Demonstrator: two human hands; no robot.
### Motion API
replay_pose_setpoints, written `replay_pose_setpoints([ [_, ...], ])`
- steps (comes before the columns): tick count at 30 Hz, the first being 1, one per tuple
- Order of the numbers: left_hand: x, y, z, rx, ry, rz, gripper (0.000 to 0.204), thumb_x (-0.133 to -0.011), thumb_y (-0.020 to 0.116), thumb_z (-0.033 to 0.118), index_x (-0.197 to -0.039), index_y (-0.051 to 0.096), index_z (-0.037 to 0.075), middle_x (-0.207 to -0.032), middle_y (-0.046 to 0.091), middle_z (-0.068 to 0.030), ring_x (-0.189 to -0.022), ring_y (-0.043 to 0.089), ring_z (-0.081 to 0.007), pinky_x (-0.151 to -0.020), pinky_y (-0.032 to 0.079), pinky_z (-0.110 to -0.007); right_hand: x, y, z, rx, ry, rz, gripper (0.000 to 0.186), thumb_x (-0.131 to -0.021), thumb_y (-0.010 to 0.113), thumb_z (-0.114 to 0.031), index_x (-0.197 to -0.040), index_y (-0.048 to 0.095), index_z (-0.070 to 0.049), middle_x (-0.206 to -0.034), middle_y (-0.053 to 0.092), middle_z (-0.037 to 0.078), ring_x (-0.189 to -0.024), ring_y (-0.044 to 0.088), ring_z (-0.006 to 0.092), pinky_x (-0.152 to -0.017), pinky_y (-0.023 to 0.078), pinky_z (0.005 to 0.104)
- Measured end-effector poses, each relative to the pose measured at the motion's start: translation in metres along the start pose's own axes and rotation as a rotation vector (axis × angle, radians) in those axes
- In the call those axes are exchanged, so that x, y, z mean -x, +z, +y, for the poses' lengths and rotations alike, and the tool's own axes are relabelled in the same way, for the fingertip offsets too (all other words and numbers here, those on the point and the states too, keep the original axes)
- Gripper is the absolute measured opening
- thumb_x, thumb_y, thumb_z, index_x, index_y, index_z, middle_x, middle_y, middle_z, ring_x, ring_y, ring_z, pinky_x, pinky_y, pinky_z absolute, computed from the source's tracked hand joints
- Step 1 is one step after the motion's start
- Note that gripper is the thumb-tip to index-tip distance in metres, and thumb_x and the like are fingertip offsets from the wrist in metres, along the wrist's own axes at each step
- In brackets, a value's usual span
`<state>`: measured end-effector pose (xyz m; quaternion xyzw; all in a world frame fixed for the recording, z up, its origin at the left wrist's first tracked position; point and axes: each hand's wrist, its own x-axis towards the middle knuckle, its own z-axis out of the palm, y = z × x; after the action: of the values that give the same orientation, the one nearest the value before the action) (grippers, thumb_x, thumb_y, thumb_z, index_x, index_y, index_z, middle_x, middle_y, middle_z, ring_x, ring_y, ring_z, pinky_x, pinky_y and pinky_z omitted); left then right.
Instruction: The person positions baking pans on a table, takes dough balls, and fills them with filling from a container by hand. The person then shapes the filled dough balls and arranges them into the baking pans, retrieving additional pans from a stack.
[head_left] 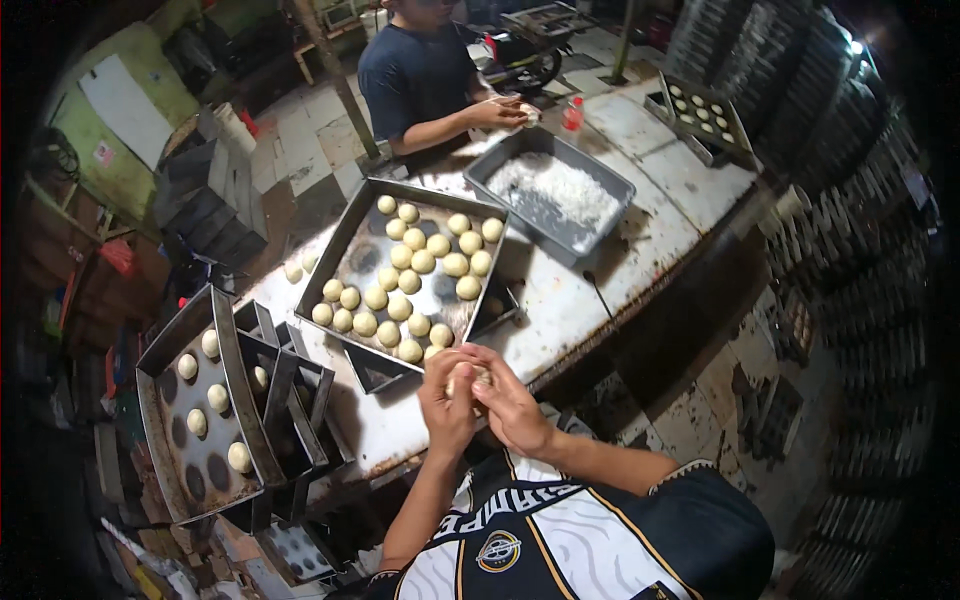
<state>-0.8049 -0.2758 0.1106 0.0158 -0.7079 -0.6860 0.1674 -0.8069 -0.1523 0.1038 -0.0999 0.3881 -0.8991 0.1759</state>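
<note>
- Worn metal table (640, 250) runs diagonally across the view; you're at its near edge, and a second person in a dark shirt works at the far end.
- Big baking tray (345, 240) sits mid-table, loaded with rows of pale dough balls (415, 262), directly ahead of your hands.
- Grey tub (610, 185) with white flour-like stuff sits just beyond that tray, to its right.
- Second tray (160, 440) to your left is tilted on stacked empty trays and carries a few spaced dough balls.
- Small tray (735, 145) at the far right corner holds more pieces.
- Your left hand (447, 398) and right hand (510, 400) are pressed together, both closed around one dough piece (481, 377) at the table's near edge, just below the big tray.
- The piece is mostly hidden by your fingers, so its shape is probably round but I can't confirm.
</note>
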Motion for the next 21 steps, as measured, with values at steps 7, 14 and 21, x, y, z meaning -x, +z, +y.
replay_pose_setpoints([
  [7, -0.041, 0.024, -0.046, -0.196, -0.363, -0.208, 0.045, -0.113, 0.055, 0.028, -0.147, 0.058, -0.001, -0.128, 0.073, -0.0140, -0.123, 0.065, -0.0221, -0.109, 0.048, -0.035, -0.048, -0.247, -0.026, 1.846, -0.343, 0.056, 0.026, -0.094, 0.071, -0.019, -0.114, 0.065, -0.005, -0.102, 0.060, 0.018, -0.097, 0.059, 0.0378, -0.087, 0.048, 0.0499],
  [14, -0.095, 0.019, -0.094, -0.404, -0.412, -0.028, 0.038, -0.109, 0.064, 0.027, -0.135, 0.065, -0.001, -0.120, 0.076, -0.0159, -0.110, 0.072, -0.0231, -0.095, 0.058, -0.039, -0.076, -0.336, 0.023, 1.825, -0.175, -0.081, 0.032, -0.093, 0.067, -0.022, -0.117, 0.062, -0.001, -0.121, 0.060, 0.022, -0.118, 0.053, 0.0409, -0.104, 0.040, 0.0544],
  [21, -0.165, 0.049, -0.175, -0.898, -0.576, -0.004, 0.056, -0.091, 0.076, 0.047, -0.111, 0.071, -0.005, -0.108, 0.074, -0.0294, -0.101, 0.072, -0.0462, -0.093, 0.055, -0.054, -0.088, -0.342, 0.013, 1.861, -0.039, -0.184, 0.022, -0.095, 0.062, -0.021, -0.112, 0.067, -0.007, -0.119, 0.062, 0.017, -0.119, 0.057, 0.0369, -0.103, 0.039, 0.0553],
])
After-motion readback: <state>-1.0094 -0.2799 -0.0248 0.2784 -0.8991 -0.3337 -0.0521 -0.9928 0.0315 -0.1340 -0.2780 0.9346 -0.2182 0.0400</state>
